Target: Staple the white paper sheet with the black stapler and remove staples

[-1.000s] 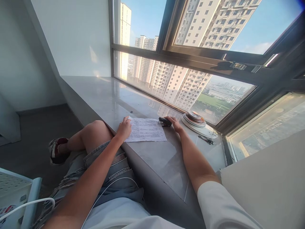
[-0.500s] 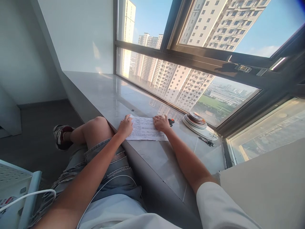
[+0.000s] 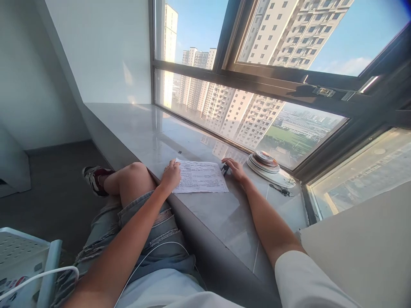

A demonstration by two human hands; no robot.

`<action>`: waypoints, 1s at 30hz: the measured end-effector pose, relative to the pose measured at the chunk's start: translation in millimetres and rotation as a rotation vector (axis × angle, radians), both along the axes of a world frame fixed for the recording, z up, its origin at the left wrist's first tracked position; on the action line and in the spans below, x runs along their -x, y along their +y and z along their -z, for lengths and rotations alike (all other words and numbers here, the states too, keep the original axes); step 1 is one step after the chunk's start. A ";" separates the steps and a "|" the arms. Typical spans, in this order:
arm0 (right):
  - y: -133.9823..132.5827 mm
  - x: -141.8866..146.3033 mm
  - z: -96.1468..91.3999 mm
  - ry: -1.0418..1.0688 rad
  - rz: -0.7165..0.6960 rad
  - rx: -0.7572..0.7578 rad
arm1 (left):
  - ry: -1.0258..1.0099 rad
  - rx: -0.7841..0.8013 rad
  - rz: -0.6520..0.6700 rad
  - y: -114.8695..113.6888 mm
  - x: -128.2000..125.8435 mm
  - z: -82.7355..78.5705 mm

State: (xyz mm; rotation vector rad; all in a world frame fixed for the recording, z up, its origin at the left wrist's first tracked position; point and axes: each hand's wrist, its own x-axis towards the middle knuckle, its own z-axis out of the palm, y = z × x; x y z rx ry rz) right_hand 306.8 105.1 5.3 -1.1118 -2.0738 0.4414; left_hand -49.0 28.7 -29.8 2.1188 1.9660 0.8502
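Black stapler (image 3: 225, 170) lies at right hand's (image 3: 236, 170) grip, beside paper (image 3: 201, 176)

The paper sheet (image 3: 201, 176) lies on the ledge (image 3: 144, 128), near its front edge. The left hand (image 3: 170, 176) rests on the sheet's left edge. The right hand (image 3: 236, 170) is at the sheet's right rear corner, touching a small tool (image 3: 224, 170). The plate stack (image 3: 263, 161) stands further right of the sheet, and the window (image 3: 224, 111) is behind it.
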 end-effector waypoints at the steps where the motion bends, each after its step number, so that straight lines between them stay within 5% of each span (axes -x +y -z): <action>1: 3.6 -2.9 2.6 -0.023 0.030 0.006 | 0.001 0.000 0.001 0.1 0.4 0.1; 5: 9.9 -11.6 10.4 -0.022 0.236 -0.007 | 0.012 0.000 -0.005 1.0 1.9 -0.2; 10: 1.7 -36.4 11.4 -0.060 0.110 0.056 | 0.022 -0.002 0.008 1.0 3.0 -1.6; 13: 1.7 -37.8 8.2 -0.007 0.277 0.012 | 0.018 0.001 0.015 -1.7 2.2 -2.8; 17: -5.6 8.5 -5.6 0.263 0.605 -0.133 | 0.018 -0.003 0.011 -6.5 -0.5 -4.8; 24: -94.5 127.1 -6.0 0.191 0.340 0.002 | 0.036 0.004 0.046 -11.7 -2.6 -8.9; 30: -121.3 149.0 11.0 0.207 0.358 0.015 | 0.049 0.001 0.066 -13.1 -2.6 -8.7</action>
